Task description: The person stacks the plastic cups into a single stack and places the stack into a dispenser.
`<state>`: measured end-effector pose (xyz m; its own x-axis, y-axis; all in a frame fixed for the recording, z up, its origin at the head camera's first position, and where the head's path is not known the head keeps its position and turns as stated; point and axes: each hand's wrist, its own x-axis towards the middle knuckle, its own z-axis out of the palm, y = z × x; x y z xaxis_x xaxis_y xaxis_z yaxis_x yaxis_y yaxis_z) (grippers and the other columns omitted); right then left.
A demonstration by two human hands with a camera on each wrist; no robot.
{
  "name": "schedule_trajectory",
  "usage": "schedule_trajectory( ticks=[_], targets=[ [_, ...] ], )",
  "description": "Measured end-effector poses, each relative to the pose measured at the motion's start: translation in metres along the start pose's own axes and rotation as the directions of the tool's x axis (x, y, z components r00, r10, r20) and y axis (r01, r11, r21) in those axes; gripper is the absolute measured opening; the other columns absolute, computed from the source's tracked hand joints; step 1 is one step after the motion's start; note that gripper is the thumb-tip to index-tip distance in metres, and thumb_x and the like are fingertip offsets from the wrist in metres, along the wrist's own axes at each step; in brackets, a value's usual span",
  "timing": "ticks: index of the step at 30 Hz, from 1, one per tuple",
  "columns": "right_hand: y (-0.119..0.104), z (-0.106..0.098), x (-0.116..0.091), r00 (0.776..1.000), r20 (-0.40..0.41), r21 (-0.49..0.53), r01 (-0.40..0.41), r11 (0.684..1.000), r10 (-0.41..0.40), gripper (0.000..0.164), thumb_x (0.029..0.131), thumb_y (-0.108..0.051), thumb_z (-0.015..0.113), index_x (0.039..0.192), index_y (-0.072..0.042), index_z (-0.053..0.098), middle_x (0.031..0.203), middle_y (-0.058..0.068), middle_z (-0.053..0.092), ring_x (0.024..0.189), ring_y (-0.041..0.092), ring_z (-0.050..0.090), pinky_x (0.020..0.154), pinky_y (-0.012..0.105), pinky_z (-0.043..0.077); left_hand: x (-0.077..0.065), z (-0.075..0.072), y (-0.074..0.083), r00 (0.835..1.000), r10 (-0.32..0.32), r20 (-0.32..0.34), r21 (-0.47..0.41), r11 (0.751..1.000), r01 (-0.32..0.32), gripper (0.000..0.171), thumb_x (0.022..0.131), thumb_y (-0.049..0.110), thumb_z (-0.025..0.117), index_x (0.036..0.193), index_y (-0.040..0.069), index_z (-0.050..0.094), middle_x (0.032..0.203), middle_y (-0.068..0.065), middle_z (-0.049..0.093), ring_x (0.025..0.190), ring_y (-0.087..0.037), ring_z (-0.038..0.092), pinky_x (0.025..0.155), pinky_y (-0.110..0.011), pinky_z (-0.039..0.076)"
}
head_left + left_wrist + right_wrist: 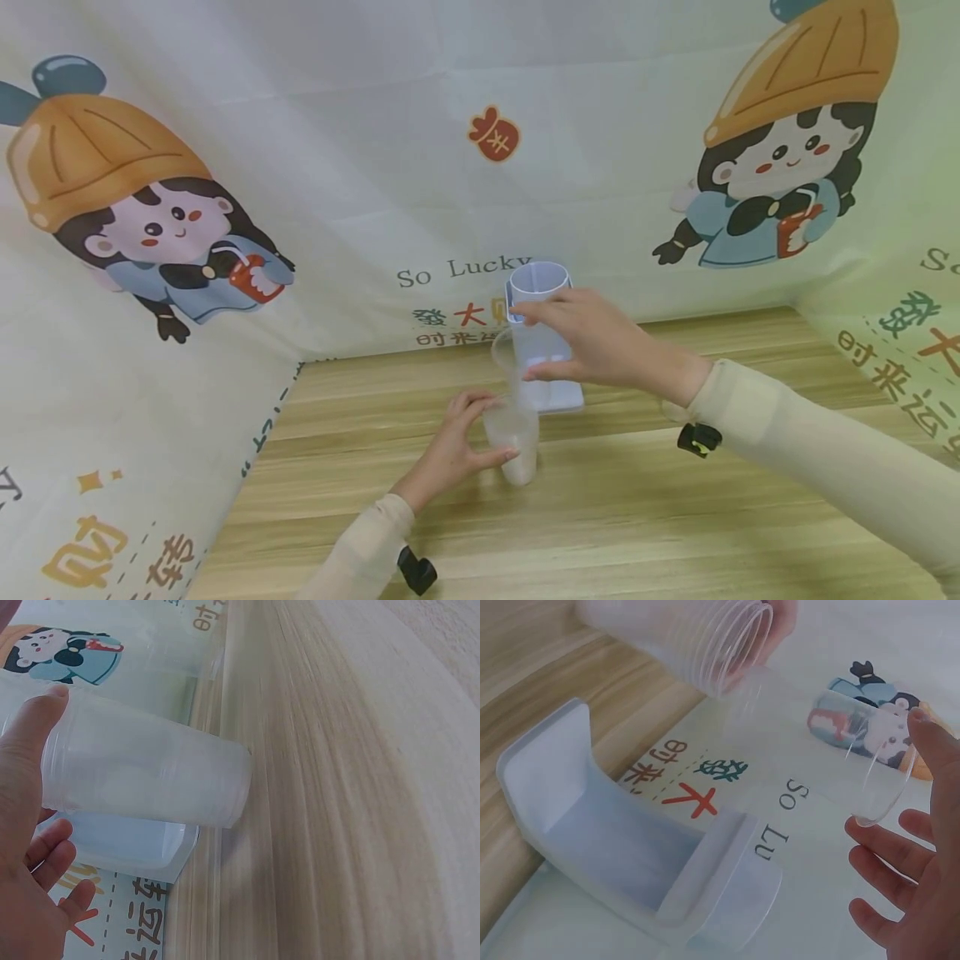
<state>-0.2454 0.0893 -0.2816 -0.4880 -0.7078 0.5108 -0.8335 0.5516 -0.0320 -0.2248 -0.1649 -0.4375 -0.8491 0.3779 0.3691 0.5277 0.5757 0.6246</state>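
Note:
My left hand (453, 446) grips a stack of translucent plastic cups (522, 454), standing upright close over the table. In the left wrist view, the thumb lies along the stack near its mouth. My right hand (611, 343) holds a single clear plastic cup (836, 754) near its wide rim, between thumb and fingers. The narrow end of that cup is right at the mouth of the stack, as the right wrist view shows. Behind both hands stands a pale blue-white holder (622, 847) with a round opening at its top. My right hand partly hides it in the head view.
A wooden-grained table (645, 525) lies under the hands. Printed cloth (360, 150) with cartoon figures and lettering rises at the back and both sides. The holder stands close to the back cloth.

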Motion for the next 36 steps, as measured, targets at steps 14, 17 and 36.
schedule_trajectory(
  ticks=[14,17,36],
  targets=[
    [-0.014,0.023,0.006,1.000,0.022,0.019,0.016,1.000,-0.016,0.073,0.082,-0.052,0.075,0.139,-0.013,0.055,0.131,0.001,0.067,0.112,0.023,0.061,0.092,0.040,0.054,-0.001,-0.001,0.001,1.000,0.008,-0.006,0.020,1.000,-0.007,0.067,0.072,0.028,0.089,0.130,0.007,0.060,0.134,-0.009,0.050,0.133,-0.030,0.041,0.110,-0.052,0.043],
    [-0.014,0.031,0.002,0.999,0.036,0.022,0.011,1.000,-0.011,0.074,0.082,-0.054,0.074,0.139,-0.013,0.054,0.133,0.001,0.066,0.114,0.023,0.061,0.096,0.041,0.052,0.000,-0.001,0.002,1.000,0.011,-0.007,0.037,0.999,-0.011,0.063,0.072,0.028,0.089,0.125,0.008,0.062,0.131,-0.009,0.050,0.131,-0.030,0.041,0.110,-0.052,0.043],
    [-0.014,0.063,-0.015,0.992,0.120,0.041,-0.040,0.998,0.035,0.077,0.083,-0.057,0.072,0.143,-0.014,0.051,0.127,0.002,0.067,0.113,0.022,0.061,0.097,0.041,0.052,-0.001,-0.001,0.002,0.999,0.044,-0.007,0.010,0.999,-0.044,0.061,0.074,0.026,0.088,0.128,0.016,0.060,0.132,-0.012,0.051,0.131,-0.031,0.041,0.108,-0.055,0.043]
  ],
)
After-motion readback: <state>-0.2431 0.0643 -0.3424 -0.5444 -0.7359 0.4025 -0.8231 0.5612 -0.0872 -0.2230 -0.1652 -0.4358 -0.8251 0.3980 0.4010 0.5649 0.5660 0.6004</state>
